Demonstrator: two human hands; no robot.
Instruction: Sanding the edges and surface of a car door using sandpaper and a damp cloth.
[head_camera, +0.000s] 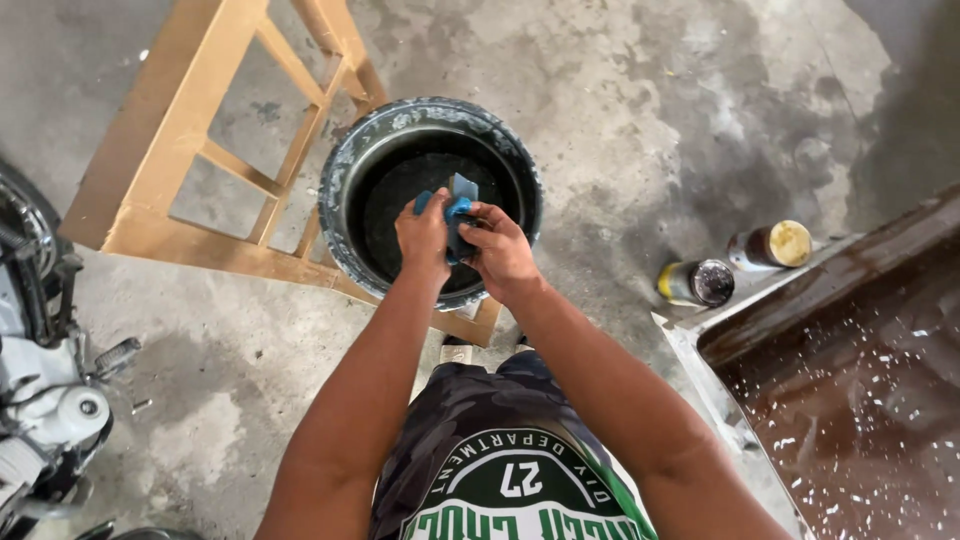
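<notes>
Hands: we see both working together over the mouth of the bucket (430, 200), the left hand (424, 235) and the right hand (497, 250) meeting at about the middle of the view.
Blue pad: a small blue pad (458, 212), sponge or folded block (we cannot tell which), sits between the 2 hands, its upper corner poking out toward 12 o'clock.
Left grip: fingers curled and pinching the pad's left edge.
Right grip: clenched around the pad's lower right part, thumb on top.
Bucket: round, dark inside, rim smeared with pale grey residue; it rests on a wooden frame (180, 160) that runs off toward 10 o'clock. Whether liquid stands in it we cannot tell.
Cans: 2 spray cans lie on the concrete floor (650, 110) at 3 o'clock from the bucket, a dark-ended can (697, 282) and a yellow-ended can (770, 245), side by side and close together.
Panel: a wet, glossy brown panel (850, 380) fills the view at 4 o'clock, beaded with droplets.
Motorbike: part of a motorbike (45, 400) shows at 8 o'clock.
Doing it well: we judge that the pad should stay above the bucket's opening so drips fall inside, with even pressure from both hands and the arms kept off the grimy rim.
</notes>
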